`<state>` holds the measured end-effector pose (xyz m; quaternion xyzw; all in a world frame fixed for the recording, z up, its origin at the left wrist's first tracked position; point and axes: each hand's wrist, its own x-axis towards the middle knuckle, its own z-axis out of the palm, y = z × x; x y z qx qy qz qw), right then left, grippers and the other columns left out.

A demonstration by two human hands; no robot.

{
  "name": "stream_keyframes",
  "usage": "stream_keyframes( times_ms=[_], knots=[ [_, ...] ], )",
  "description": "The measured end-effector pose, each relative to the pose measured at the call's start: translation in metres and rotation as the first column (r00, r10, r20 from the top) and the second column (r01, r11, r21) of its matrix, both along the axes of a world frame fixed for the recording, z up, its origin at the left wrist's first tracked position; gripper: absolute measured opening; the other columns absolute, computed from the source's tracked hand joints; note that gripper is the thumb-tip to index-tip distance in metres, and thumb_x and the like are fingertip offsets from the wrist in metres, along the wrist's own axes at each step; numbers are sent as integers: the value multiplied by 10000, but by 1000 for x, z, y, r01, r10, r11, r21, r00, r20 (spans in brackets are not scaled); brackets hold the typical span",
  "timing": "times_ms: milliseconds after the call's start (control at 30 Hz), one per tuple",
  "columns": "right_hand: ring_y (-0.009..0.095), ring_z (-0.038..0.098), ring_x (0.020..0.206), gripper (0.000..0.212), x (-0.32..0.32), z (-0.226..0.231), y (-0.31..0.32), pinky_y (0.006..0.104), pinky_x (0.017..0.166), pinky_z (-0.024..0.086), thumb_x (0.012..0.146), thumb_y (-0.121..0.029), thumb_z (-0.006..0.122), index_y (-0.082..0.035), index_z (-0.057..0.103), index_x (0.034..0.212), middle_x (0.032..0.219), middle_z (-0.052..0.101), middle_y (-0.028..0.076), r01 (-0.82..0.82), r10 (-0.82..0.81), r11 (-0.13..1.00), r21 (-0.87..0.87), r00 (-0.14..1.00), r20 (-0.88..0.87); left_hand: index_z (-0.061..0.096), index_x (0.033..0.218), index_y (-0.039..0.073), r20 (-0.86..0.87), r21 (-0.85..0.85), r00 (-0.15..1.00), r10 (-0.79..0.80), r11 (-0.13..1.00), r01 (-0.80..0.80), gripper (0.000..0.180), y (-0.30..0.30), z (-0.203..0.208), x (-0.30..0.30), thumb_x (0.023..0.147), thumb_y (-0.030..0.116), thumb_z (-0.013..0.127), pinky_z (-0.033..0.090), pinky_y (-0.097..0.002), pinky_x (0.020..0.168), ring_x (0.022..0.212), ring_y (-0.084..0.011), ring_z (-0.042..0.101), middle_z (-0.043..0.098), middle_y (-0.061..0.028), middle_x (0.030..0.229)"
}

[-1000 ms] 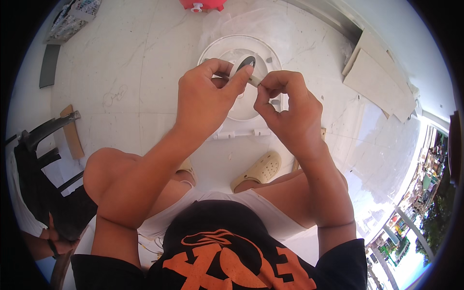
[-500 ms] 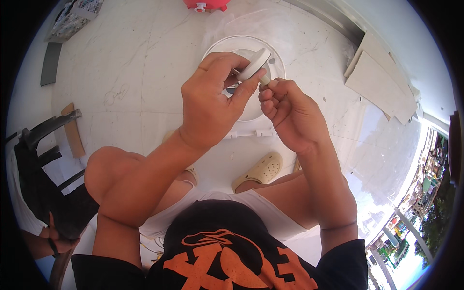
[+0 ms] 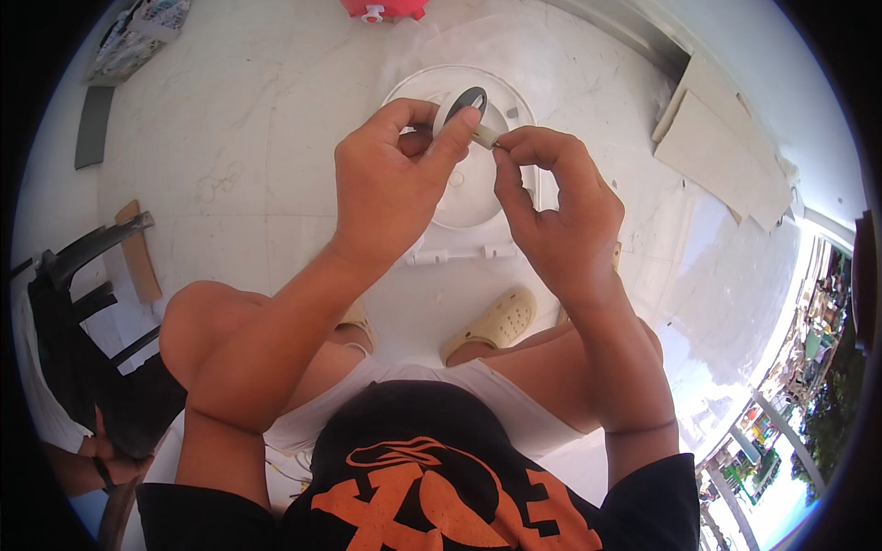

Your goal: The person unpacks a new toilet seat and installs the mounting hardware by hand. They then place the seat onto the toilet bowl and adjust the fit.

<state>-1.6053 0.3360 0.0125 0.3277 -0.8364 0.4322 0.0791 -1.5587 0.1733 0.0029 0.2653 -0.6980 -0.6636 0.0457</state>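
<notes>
Holding a small round disc (image 3: 467, 104) up over the floor (image 3: 303, 156), your left hand (image 3: 390, 174) has its fingers closed on the edge, thumb near you, dark face tilted into view inside a white rim. Sticking out to the right, there's a pale stub (image 3: 485, 137), and your right hand (image 3: 570, 197) has thumb and index finger pinching its outer end; any smaller piece between those tips is too tiny to make out. Right below both hands sits a wide white round base (image 3: 473, 197), flat on the floor, with a white strip (image 3: 459, 255) just beside it on your side. Near that strip, your tan clog (image 3: 491, 323)! Over on the far left, another person's hand (image 3: 115, 459) shows beside a black chair (image 3: 83, 312).
</notes>
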Motion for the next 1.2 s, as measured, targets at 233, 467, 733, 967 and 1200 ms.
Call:
stream_keyframes(
  times_ms=[233,467,733,967,1200],
  knots=[
    [160,764,900,239,5,1,3,279,830,605,877,25,809,-37,635,1029,1012,783,58,39,-39,997,71,999,0,702,1105,-70,34,-140,999,-2,990,7,383,4,-1,5,979,279,798,528,-202,676,852,-124,768,797,-122,879],
    [162,762,928,243,9,2,-2,291,834,616,906,15,793,-6,596,1046,1022,772,92,77,-77,997,6,985,156,708,976,-79,-153,-137,983,104,983,-125,350,9,-11,6,909,230,859,529,-243,584,627,-105,682,737,-121,719],
    [217,744,982,200,4,13,-3,327,915,599,976,8,708,1,528,1064,1050,731,163,373,115,858,-352,529,841,714,966,-30,-450,-246,893,8,960,-133,223,8,-18,3,884,118,859,602,-284,640,712,-150,721,728,-123,877],
    [204,760,941,208,-2,16,-2,305,866,618,962,-4,730,33,546,1054,1008,734,149,377,66,878,-293,512,857,710,954,-32,-469,-379,880,-77,917,-122,221,1,-19,-2,877,109,862,600,-287,607,689,-165,732,724,-126,890],
    [176,744,934,253,8,7,-5,310,879,609,947,15,759,13,568,1113,1040,749,129,146,-81,981,-131,909,409,704,950,-60,-130,-157,991,29,986,-49,322,2,-5,-5,903,219,859,536,-244,547,609,-111,696,738,-118,750]
  ],
)
